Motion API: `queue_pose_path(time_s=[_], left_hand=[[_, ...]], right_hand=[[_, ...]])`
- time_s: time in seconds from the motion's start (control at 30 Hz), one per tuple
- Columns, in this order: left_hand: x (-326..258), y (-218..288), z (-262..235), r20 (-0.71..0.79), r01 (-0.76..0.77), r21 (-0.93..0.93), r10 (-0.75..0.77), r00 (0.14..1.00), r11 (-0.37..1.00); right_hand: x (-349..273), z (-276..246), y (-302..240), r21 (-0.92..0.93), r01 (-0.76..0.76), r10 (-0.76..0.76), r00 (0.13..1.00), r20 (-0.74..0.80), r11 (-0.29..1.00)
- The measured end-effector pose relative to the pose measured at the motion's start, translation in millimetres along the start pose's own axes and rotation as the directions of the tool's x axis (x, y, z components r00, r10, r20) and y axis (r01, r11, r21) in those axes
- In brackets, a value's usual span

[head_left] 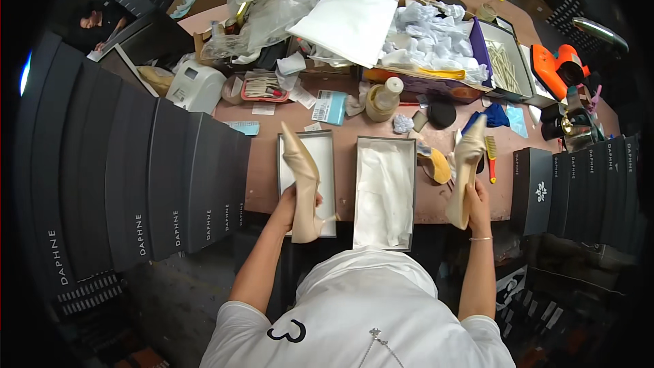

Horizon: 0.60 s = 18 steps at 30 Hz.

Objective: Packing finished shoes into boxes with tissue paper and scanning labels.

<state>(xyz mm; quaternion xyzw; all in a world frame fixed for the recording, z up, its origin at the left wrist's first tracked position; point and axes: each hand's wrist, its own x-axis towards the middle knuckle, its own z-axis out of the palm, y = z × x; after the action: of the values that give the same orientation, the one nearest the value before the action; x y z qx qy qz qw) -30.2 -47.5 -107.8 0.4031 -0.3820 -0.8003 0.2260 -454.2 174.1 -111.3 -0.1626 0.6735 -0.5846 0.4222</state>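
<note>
A long brown worktable (272,184) runs across the middle of the frame, its upper half piled with clutter. Stacks of dark shoe boxes (122,184) fill the left of the frame, and a shorter row of the same dark boxes (586,177) stands at the right edge. At the top centre lies a big white sheet (351,20) over crumpled tissue paper (436,37) and clear plastic bags (269,7).

Near the table's lower edge, at centre, sit two open box parts side by side: a box half lined with white tissue (385,191) and, just left of it, a shallower white-lined box lid (327,157).

The left hand (289,204), in the lower centre-left, is closed around the middle of a beige pointed high-heeled shoe (302,177), which stands toe-up over the box lid with its thin heel pointing right. The right hand (477,201), lower centre-right, clamps the heel end of the matching beige shoe (466,163), held toe-up above the table's right part.

Smaller things lie about: a white label printer (197,85) at upper left, an orange tool (552,68) at upper right, a pale glue bottle (385,95) at centre, and a yellow-and-red brush (491,157) just right of the second shoe.
</note>
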Motion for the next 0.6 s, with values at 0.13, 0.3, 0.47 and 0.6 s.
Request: queue_pose_path(time_s=[0.13, 0.3, 0.47, 0.6], left_hand=[[-9, 23, 47, 0.601, 0.288, -0.249, -0.086, 0.795, 0.925], [-14, 0, 87, 0.812, 0.647, -0.111, -0.307, 0.497, 0.755], [-24, 2, 96, 0.836, 0.596, -0.188, -0.192, 0.514, 0.780], [-28, 2, 100, 0.827, 0.587, -0.224, -0.167, 0.537, 0.778]], right_hand=[[-51, 62, -33, 0.363, -0.455, 0.181, 0.790, 0.585, 0.813], [-75, 153, -20, 0.107, -0.821, 0.320, 0.334, 0.887, 0.561], [-92, 165, -7, 0.231, -0.886, 0.093, 0.291, 0.952, 0.401], [-90, 161, 3, 0.239, -0.885, 0.103, 0.302, 0.948, 0.399]])
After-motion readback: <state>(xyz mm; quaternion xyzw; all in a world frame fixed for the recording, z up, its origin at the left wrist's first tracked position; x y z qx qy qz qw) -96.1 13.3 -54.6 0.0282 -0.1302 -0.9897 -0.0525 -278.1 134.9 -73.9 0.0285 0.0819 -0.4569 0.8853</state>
